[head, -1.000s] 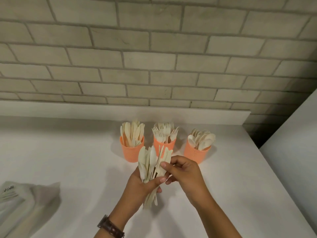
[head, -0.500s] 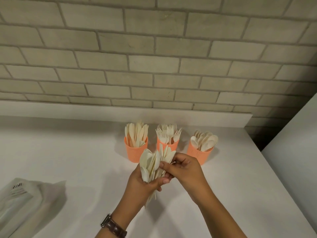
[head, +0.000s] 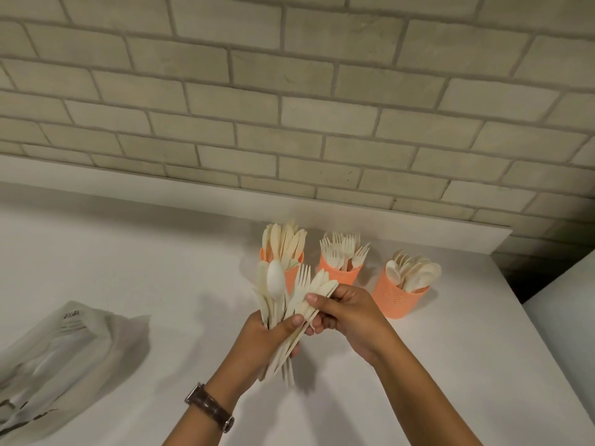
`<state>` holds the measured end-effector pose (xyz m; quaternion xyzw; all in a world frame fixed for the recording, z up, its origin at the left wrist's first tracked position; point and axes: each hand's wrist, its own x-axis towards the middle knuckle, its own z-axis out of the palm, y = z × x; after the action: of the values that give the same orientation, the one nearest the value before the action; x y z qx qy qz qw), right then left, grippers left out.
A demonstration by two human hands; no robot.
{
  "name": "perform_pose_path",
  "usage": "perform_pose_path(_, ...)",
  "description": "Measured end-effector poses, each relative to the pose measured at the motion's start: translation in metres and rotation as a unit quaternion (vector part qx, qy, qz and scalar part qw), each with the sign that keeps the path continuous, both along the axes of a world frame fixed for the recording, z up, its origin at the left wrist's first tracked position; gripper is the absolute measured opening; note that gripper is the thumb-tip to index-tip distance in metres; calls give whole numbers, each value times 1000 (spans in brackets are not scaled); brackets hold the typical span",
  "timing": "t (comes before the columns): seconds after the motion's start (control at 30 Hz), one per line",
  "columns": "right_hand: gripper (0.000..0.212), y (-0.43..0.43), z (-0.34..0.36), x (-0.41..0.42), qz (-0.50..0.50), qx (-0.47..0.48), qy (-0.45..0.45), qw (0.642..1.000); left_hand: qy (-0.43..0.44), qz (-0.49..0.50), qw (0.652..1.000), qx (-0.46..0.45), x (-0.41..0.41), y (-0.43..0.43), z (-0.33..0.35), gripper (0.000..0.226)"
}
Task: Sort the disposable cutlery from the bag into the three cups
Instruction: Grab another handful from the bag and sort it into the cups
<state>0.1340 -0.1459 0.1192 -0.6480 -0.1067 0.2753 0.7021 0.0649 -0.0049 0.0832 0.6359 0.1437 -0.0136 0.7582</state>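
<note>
My left hand (head: 264, 339) grips a mixed bundle of cream disposable cutlery (head: 283, 304), fanned upward with a spoon and a fork showing. My right hand (head: 347, 313) pinches a few pieces, knives by their look, at the bundle's right side. Behind the hands stand three orange cups in a row: the left cup (head: 291, 272) holds knives, the middle cup (head: 339, 273) holds forks, the right cup (head: 397, 299) holds spoons. The bundle partly hides the left cup. The pale plastic bag (head: 64, 358) lies crumpled at the left.
Everything sits on a white counter (head: 450, 365) against a grey brick wall (head: 289, 107) with a low white ledge. A white surface (head: 566, 333) rises at the far right beyond a dark gap. A brown watch (head: 209, 407) is on my left wrist.
The view has shifted, so cups and hands sit further right in the frame. The bundle has fanned wider, and my right fingers have slid along its right-hand pieces.
</note>
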Motion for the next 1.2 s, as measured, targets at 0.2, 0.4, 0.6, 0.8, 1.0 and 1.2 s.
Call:
perform_pose_path(0.2, 7, 7, -1, 17, -26, -26, 1, 999, 39, 58, 996, -59, 9, 13, -11, 43)
perform_pose_path(0.4, 10, 25, 23, 66, -163, -64, -101, 979, 39, 188, 981, -35, 14, 44, -17, 18)
perform_pose_path(0.6, 12, 69, 35, 113, -225, -89, -271, 932, 30, 218, 976, 2, 9, 58, -17, 26)
perform_pose_path(0.8, 54, 101, -30, 112, -44, -287, -292, 911, 31, 212, 977, 6, 4, 56, -24, 27)
perform_pose_path(1.0, 44, 72, -4, 94, -103, -256, -383, 882, 19, 132, 990, 32, 6, 48, -20, 31)
perform_pose_path(1.2, 18, 15, 0, 34, -76, -140, -164, 974, 8, 15, 999, 52, 17, 17, -13, 38)
